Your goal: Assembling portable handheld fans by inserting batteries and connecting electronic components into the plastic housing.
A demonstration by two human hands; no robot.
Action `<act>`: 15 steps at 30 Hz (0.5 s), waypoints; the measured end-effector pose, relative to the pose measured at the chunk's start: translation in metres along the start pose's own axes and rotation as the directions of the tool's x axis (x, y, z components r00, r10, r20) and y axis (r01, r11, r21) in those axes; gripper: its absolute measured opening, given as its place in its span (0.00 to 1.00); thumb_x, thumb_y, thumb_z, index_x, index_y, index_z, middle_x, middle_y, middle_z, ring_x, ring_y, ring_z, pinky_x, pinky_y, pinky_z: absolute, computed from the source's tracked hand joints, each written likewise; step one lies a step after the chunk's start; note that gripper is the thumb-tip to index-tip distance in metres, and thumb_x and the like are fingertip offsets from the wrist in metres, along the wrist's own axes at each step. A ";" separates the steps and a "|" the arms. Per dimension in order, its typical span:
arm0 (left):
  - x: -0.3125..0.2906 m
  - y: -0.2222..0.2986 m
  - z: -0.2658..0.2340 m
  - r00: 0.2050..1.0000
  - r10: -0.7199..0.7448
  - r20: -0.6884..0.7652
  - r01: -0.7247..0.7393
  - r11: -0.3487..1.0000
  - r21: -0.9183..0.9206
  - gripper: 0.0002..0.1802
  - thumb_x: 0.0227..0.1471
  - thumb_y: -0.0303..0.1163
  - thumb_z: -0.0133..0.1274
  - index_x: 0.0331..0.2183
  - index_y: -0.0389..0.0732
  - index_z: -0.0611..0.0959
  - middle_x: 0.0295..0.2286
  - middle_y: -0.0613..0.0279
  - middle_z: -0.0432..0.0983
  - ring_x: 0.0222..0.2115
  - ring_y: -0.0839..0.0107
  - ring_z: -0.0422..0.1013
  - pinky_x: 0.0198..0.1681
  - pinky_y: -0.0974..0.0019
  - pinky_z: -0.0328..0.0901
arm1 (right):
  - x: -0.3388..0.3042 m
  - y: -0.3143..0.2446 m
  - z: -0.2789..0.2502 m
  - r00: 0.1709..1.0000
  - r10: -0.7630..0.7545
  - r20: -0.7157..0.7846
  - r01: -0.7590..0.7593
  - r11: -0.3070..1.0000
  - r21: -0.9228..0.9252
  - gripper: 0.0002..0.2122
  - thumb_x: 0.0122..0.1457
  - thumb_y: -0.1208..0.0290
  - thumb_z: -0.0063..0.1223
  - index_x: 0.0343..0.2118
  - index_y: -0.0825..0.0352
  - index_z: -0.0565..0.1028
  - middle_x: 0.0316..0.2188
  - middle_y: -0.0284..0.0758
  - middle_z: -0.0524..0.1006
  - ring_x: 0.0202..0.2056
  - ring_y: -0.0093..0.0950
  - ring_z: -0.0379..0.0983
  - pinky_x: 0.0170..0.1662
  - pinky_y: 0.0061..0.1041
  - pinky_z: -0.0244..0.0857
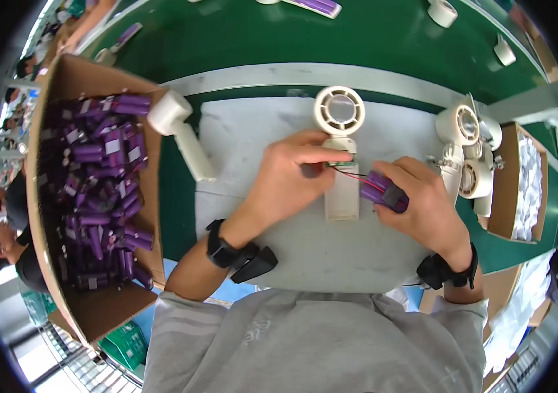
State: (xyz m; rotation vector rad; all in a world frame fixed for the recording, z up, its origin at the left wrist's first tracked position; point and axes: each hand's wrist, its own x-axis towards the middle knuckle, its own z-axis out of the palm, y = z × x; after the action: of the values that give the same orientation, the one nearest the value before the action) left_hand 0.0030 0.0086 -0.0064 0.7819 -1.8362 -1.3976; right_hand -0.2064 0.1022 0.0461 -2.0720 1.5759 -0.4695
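A cream handheld fan (pixel 343 203) lies on the grey work mat, its round grille head pointing away from me and its handle casing open. My left hand (pixel 292 173) closes around the fan's neck, with the index finger across a small green circuit board (pixel 347 159). In my right hand (pixel 420 196) is a purple battery pack (pixel 384 191), just right of the handle. Red and black wires (pixel 351 174) run from the pack toward the board; their ends are partly hidden by my left fingers.
A cardboard box (pixel 154 216) full of purple battery packs stands on the left, a cream fan casing (pixel 193 154) beside it. Several fan bodies (pixel 457 124) gather at the right, near a carton of white pieces (pixel 541 229). Beyond a pale rail, a green conveyor (pixel 246 39) carries fan parts.
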 end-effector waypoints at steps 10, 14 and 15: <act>0.005 0.014 -0.013 0.990 -0.022 0.138 -0.019 0.958 0.285 0.20 0.35 0.17 0.60 0.36 0.42 0.86 0.36 0.56 0.77 0.28 0.72 0.74 0.32 0.72 0.69 | -0.001 0.003 0.006 0.879 -0.008 0.477 -0.467 0.189 0.864 0.35 0.49 0.85 0.49 0.62 0.64 0.53 0.37 0.39 0.70 0.37 0.31 0.75 0.39 0.29 0.72; 0.004 0.009 -0.012 0.986 0.037 0.160 -0.083 0.954 0.289 0.22 0.32 0.17 0.64 0.36 0.42 0.86 0.36 0.56 0.77 0.26 0.74 0.72 0.30 0.73 0.68 | -0.003 0.006 0.009 0.859 -0.120 0.497 -0.495 0.050 0.868 0.38 0.47 0.86 0.52 0.63 0.64 0.51 0.42 0.39 0.67 0.38 0.33 0.75 0.40 0.29 0.72; 0.002 0.006 -0.011 0.986 0.065 0.156 -0.107 0.955 0.276 0.22 0.31 0.18 0.65 0.36 0.42 0.86 0.35 0.57 0.77 0.25 0.74 0.72 0.29 0.73 0.68 | -0.004 0.006 0.009 0.852 -0.148 0.502 -0.502 0.039 0.864 0.39 0.45 0.87 0.54 0.62 0.64 0.52 0.44 0.39 0.66 0.39 0.33 0.75 0.41 0.30 0.72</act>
State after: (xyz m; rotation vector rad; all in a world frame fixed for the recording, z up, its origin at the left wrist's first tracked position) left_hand 0.0103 0.0023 0.0023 0.7454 -2.1911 -1.1765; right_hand -0.2068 0.1061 0.0355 -0.6646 0.6666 -0.6267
